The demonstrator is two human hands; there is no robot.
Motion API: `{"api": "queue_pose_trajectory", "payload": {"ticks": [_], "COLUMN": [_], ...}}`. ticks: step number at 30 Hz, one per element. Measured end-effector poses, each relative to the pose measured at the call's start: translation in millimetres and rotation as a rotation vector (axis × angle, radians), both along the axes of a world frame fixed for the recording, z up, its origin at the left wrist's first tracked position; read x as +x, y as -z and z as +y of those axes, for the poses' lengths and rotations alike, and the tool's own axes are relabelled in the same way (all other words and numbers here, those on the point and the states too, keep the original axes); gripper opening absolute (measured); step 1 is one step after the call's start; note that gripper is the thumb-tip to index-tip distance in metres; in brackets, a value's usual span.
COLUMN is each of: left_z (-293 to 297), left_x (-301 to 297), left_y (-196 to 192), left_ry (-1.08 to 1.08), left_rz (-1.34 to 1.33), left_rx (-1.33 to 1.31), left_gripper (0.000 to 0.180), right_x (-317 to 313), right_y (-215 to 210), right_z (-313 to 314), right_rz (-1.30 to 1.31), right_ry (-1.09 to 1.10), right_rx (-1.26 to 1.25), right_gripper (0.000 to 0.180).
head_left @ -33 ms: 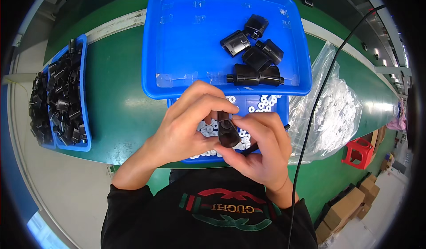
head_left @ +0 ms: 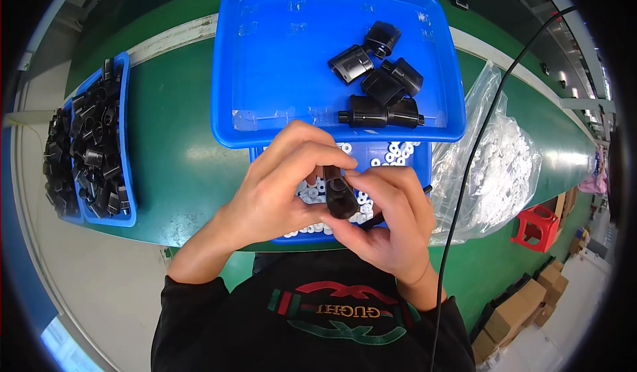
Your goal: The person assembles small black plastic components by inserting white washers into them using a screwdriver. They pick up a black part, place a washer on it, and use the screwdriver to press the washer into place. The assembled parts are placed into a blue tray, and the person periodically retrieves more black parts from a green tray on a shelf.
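Between my two hands is a hollow black plastic housing (head_left: pixel 342 199), its open end facing up toward me. My left hand (head_left: pixel 279 183) grips it from the left with thumb and fingers. From the right, my right hand (head_left: pixel 391 223) pinches the same housing. A thin black rod-like thing (head_left: pixel 428 189) shows at the back of my right hand; most of it is hidden by the fingers. Below the hands, a blue tray (head_left: pixel 424 166) holds many small white rings (head_left: pixel 398 151), partly covered by my hands.
A larger blue tray (head_left: pixel 279 73) stands beyond, overlapping the ring tray, with several black housings (head_left: pixel 385 86) at its right. Full bins of black housings (head_left: pixel 96 140) stand left. At right lie a clear bag of white rings (head_left: pixel 494 173) and a hanging black cable (head_left: pixel 470 163).
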State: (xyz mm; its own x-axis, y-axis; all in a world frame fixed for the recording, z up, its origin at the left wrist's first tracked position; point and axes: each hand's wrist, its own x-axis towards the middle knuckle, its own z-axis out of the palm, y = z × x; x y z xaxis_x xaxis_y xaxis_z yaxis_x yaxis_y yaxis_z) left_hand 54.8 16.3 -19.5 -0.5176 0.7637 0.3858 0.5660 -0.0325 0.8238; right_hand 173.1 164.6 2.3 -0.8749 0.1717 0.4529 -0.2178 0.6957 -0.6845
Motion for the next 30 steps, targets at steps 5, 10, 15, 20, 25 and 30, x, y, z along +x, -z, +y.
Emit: {"api": "queue_pose_trajectory", "payload": {"ticks": [5, 10, 15, 20, 25, 30], "left_z": [-7.2, -17.9, -15.9, -15.0, -14.2, -14.4], "left_x": [-13.3, -22.9, -20.3, -17.3, -16.1, -18.6], "left_y": [-12.5, -5.9, -0.8, -3.1, -2.3, -5.2], "left_ry": [0.047, 0.040, -0.074, -0.144, -0.129, -0.026], "left_rz": [-0.104, -0.128, -0.131, -0.273, -0.229, -0.189], "left_rx": [0.037, 0.137, 0.115, 0.169, 0.094, 0.063], "left_gripper": [0.066, 0.051, 0.020, 0.018, 0.015, 0.017], "right_x": [6.9, 3.1, 2.4, 6.9, 5.3, 8.3], "right_y": [-14.0, 0.0, 3.2, 2.8, 21.0, 11.7], "right_z": [6.7, 8.4, 6.6, 6.9, 4.0, 5.4], "right_rz": [0.090, 0.078, 0.101, 0.067, 0.125, 0.133], "right_ry": [0.010, -0.008, -0.020, -0.066, -0.066, -0.076], "right_rx": [0.021, 0.051, 0.043, -0.041, -0.046, -0.075], "right_gripper": [0.043, 0.042, 0.042, 0.042, 0.044, 0.043]}}
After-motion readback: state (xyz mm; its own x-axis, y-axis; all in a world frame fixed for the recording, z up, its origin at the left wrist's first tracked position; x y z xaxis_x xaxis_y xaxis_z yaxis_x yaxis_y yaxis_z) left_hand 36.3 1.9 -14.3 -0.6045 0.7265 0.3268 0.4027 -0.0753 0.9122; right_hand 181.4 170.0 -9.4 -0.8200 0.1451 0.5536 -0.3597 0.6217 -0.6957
